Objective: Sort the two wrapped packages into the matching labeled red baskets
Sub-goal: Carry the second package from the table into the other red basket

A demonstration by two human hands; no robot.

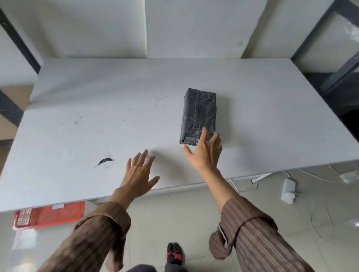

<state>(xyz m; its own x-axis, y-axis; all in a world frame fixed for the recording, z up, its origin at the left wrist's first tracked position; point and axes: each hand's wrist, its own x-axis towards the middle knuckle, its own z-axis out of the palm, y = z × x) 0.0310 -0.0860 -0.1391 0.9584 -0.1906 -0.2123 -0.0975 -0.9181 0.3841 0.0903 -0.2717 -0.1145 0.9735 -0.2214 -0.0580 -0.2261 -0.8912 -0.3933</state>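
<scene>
A black wrapped package (199, 113) lies flat on the white table (90, 106), right of centre, its long side running away from me. My right hand (205, 153) hovers open at the package's near end, fingers spread over its near corner; whether it touches the package I cannot tell. My left hand (139, 171) is open above the table's front edge, left of the package and apart from it, holding nothing. A red basket (59, 214) with a white label sits on the floor under the table's front left edge, mostly hidden. Only one package is in view.
Dark metal shelving (344, 52) stands at the back right, and another dark frame (1, 98) at the left. A white power strip (288, 189) and cables lie on the tiled floor right of the table. A black mark (104, 162) is on the tabletop.
</scene>
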